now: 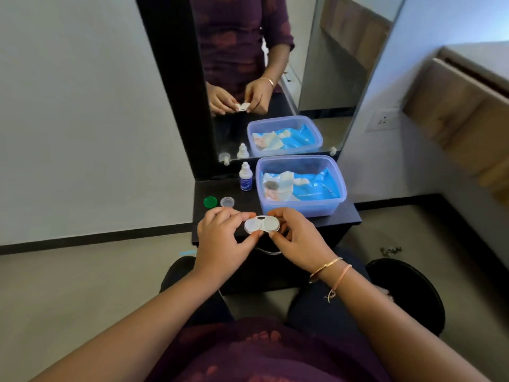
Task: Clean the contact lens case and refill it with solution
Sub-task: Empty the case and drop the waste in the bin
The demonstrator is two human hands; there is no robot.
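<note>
Both hands were clamped on the lens case: left hand pinched the left well's edge between thumb and fingers, right hand did the same on the right well. The case was held in the air just in front of the blue tub, over the front edge of the dark surface, not resting on it. Both caps were off and lay left of the tub: green cap farthest out, clear cap between it and the tub. The solution bottle stood upright against the tub's left rear corner, nozzle closed as far as I could tell. My read: cleaning step, wells open and being inspected or rubbed, and no refill yet. Couldn't tell if the wells were wet or dry. The next move likely needs one hand freed for a wipe from the tub or for the bottle, with the other keeping the case level so the wells don't spill. Materials: the case was white rigid plastic, two shallow round cups joined by a short bridge, smooth and slippery to pinch. The caps were small ribbed discs. The bottle was a soft squeezable dropper type with a blue label. The tub was translucent, rounded-rectangular and thin-walled, holding a glossy blue crinkled packet.
</note>
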